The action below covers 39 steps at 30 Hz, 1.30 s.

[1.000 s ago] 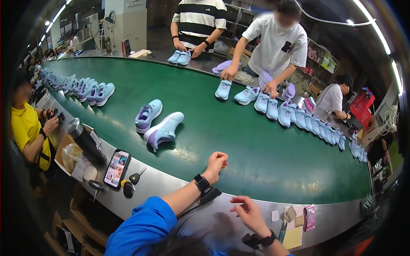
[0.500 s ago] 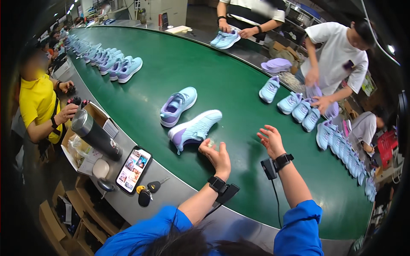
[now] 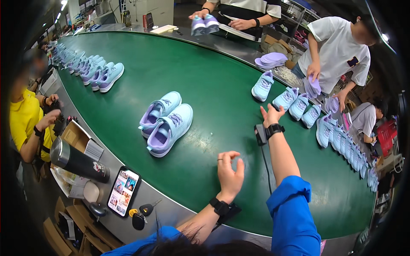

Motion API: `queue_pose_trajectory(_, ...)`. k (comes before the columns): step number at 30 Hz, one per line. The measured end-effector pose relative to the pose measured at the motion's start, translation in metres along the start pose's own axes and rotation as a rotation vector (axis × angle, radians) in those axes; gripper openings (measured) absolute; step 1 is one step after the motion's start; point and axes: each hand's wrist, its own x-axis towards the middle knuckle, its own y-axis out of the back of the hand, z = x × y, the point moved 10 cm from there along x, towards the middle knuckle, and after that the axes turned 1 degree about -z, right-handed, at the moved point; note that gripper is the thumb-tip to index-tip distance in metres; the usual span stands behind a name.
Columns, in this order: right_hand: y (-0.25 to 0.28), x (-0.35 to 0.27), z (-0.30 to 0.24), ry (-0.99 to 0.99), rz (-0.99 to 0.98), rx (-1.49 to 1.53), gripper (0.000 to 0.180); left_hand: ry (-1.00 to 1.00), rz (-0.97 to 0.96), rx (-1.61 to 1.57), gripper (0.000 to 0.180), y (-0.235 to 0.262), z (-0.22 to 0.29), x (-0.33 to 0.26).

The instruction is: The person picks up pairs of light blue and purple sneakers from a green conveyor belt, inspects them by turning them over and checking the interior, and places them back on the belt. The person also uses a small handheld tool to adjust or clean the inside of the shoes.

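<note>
A pair of light-blue and lilac sneakers stands upright side by side on the green belt, toes pointing away and to the right. My left hand hovers over the belt to the right of this pair, fingers loosely bent, thumb apart, nothing in it. Stretched out farther is my right hand, its fingers spread and empty, close to a matching sneaker in the row along the right side. Whether the fingertips touch that sneaker I cannot tell. Just beyond stands another single sneaker.
More sneakers line the belt's far left, and several others run down the right edge. On the near-left ledge lie a phone, keys and a dark flask. Co-workers across handle lilac insoles and sneakers.
The pair in front of me has shifted left, and its nearer shoe now stands upright beside the other. My right hand has reached farther away; my left hand has moved right, off the shoe.
</note>
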Motion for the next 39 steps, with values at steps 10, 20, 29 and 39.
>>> queue_pose_trajectory(10, -0.015, 0.062, 0.021, -0.01, 0.075, -0.052, 0.08, 0.151, -0.223, 0.063, 0.017, -0.023, -0.012, -0.015)
queue_pose_trajectory(20, 0.1, -0.143, -0.056, -0.07, -0.855, -0.838, 0.058, 0.194, 0.086, 0.007, 0.024, 0.013, -0.023, -0.004)
queue_pose_trajectory(29, 0.33, -0.217, -0.106, 0.163, -0.255, -1.008, 0.024, 0.094, -0.62, -0.166, 0.043, -0.068, -0.013, -0.038)
queue_pose_trajectory(39, 0.19, -0.267, -0.027, -0.026, -0.446, -0.856, 0.062, 0.201, -0.522, -0.218, 0.056, -0.053, -0.039, -0.024)
